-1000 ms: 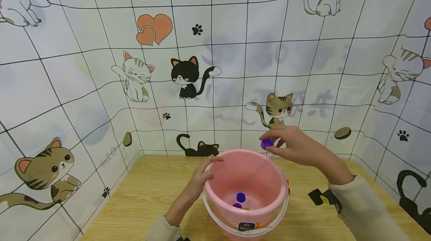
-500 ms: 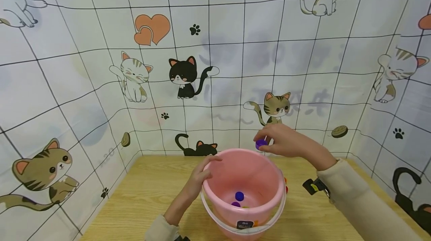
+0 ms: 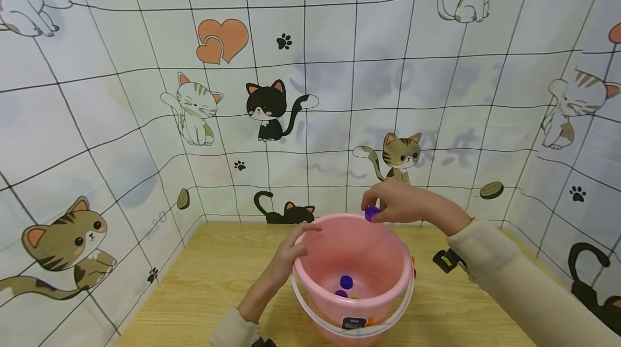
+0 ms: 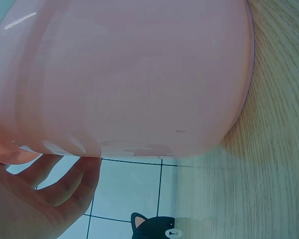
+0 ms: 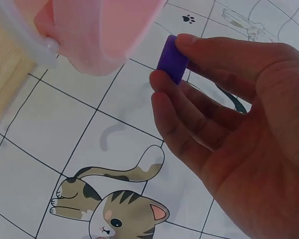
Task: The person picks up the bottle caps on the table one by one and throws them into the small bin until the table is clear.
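Note:
A pink bucket (image 3: pixel 359 312) stands upright on the wooden table, its white handle (image 3: pixel 361 331) hanging down at the front. My left hand (image 3: pixel 286 255) grips the bucket's left rim, and the left wrist view shows its fingers against the outer wall. My right hand (image 3: pixel 402 204) pinches a purple bottle cap (image 5: pixel 173 60) between thumb and fingertips, just over the bucket's far right rim. Inside on the bottom lie a blue cap (image 3: pixel 346 282), a purple cap (image 3: pixel 341 293) and a sliver of something yellow-green, mostly hidden by the front wall.
Small red and orange things (image 3: pixel 414 267) peek out behind the bucket's right side, mostly hidden. The wooden table (image 3: pixel 223 266) ends at a wall sheet (image 3: pixel 335 137) printed with cats and grid lines. Dark straps sit at both wrists.
My right hand has moved left and slightly down with the purple bottle cap, from beside the bucket to its far right rim. The left hand keeps its place on the rim.

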`<control>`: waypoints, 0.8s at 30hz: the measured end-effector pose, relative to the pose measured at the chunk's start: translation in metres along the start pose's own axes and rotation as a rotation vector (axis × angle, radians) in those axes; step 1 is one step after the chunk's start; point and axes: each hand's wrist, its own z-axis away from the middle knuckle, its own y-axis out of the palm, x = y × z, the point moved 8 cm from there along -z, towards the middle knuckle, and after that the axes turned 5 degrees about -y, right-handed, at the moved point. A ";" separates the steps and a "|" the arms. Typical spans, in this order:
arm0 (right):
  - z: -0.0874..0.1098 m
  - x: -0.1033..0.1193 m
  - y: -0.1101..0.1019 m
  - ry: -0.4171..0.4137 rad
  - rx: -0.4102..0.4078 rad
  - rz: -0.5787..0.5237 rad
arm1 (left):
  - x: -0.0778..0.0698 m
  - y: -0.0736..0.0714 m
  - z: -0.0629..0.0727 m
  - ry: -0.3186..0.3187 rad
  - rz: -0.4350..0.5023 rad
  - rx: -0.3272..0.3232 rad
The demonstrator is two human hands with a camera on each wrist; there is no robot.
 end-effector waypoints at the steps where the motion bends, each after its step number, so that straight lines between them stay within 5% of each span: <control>1: -0.001 0.000 0.001 -0.001 0.010 0.004 | 0.000 0.000 0.000 0.002 -0.001 0.000; 24: -0.014 0.012 0.010 -0.019 0.088 0.088 | 0.000 0.000 -0.001 0.011 -0.004 -0.006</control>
